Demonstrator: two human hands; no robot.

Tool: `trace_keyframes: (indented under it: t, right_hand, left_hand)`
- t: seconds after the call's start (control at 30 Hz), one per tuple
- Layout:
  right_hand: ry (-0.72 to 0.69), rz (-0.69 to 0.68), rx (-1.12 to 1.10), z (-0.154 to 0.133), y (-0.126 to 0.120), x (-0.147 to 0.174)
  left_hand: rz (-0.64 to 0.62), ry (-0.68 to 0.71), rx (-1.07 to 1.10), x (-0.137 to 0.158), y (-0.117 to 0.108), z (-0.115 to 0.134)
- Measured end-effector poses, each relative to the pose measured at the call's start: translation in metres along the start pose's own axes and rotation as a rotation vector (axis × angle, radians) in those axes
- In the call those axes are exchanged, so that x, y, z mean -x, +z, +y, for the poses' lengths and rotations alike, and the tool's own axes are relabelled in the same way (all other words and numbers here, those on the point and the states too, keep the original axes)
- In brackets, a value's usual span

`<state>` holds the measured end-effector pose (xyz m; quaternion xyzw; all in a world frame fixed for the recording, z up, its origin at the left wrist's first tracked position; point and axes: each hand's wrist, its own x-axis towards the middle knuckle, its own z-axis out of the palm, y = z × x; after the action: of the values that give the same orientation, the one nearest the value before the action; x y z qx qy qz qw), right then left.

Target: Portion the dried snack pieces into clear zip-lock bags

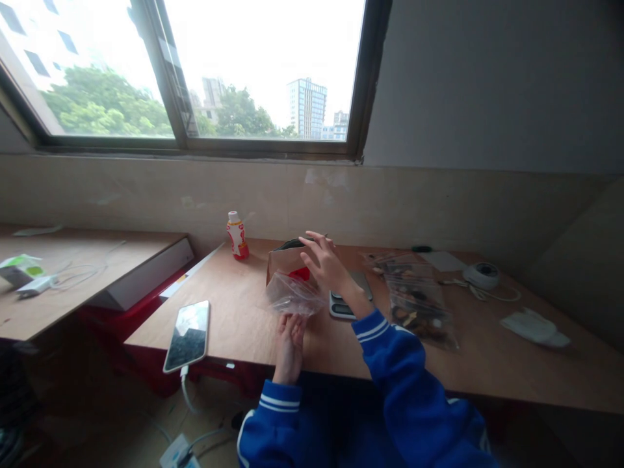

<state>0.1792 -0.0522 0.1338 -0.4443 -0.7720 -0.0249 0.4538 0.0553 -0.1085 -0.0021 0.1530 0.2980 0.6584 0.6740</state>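
My left hand (290, 341) is closed on the near edge of a clear plastic bag (292, 296), which rests at the middle of the table. Above and to the right of the bag, my right hand (324, 263) is raised with its fingers spread and nothing in them. Behind the bag stands an open cardboard box (279, 263) with something dark and something red inside; the bag and my right hand hide part of it. A kitchen scale (342, 307) sits beneath my right wrist, partly covered by the forearm.
Right of the scale lie clear bags (419, 302) of brown pieces. Farther right are a round white device (481, 275) with a cable and a white cloth-like item (535, 327). A red-and-white bottle (237, 235) stands at the back. A phone (188, 336) on a charging cable overhangs the front edge.
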Motion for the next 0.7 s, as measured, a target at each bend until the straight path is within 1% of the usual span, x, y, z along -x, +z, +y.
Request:
trace_keyframes:
  t: [0.07,0.1,0.17,0.2,0.23,0.27,0.3,0.37,0.4,0.43,0.47,0.53,0.6,0.67,0.7]
  right_hand:
    - [0.006,0.041,-0.103,-0.008,-0.004,0.009]
    - [0.001,0.025,-0.152,-0.012,-0.007,0.015]
    - [-0.002,-0.087,-0.228,-0.018,-0.009,0.028]
    - [0.020,-0.152,-0.254,-0.019,-0.010,0.033]
    - [0.070,-0.183,-0.276,-0.017,-0.010,0.038]
    - [0.147,-0.160,-0.292,-0.013,-0.010,0.042]
    - [0.240,-0.089,-0.307,-0.008,-0.010,0.045]
    - [0.414,0.110,-0.335,0.007,-0.011,0.048]
    - [0.467,0.190,-0.349,0.014,-0.012,0.049]
    - [0.491,0.231,-0.368,0.020,-0.012,0.050]
    - [0.499,0.235,-0.391,0.025,-0.013,0.051]
    - [0.518,0.194,-0.443,0.032,-0.014,0.056]
    - [0.572,0.117,-0.502,0.036,-0.015,0.063]
    - [0.632,0.026,-0.542,0.044,-0.015,0.072]
    - [0.650,-0.001,-0.528,0.050,-0.017,0.077]
  left_hand:
    - [-0.025,0.024,-0.036,0.001,0.001,0.000]
    - [-0.037,0.038,-0.060,0.001,0.001,0.001]
    - [-0.053,0.055,-0.102,0.001,0.000,0.002]
    - [-0.061,0.055,-0.120,0.001,0.000,0.003]
    - [-0.072,0.048,-0.135,0.002,-0.001,0.004]
    - [-0.083,0.036,-0.147,0.002,-0.001,0.006]
    - [-0.094,0.024,-0.162,0.002,-0.002,0.008]
    - [-0.130,-0.005,-0.196,0.003,-0.002,0.012]
    - [-0.150,-0.016,-0.211,0.003,-0.001,0.014]
    - [-0.168,-0.019,-0.226,0.003,-0.001,0.017]
    - [-0.181,-0.017,-0.242,0.003,0.000,0.020]
    - [-0.192,-0.004,-0.287,0.004,0.002,0.026]
    - [-0.202,0.000,-0.358,0.005,0.001,0.037]
    - [-0.215,0.003,-0.446,0.006,-0.003,0.052]
    - [-0.210,0.016,-0.485,0.007,-0.006,0.061]
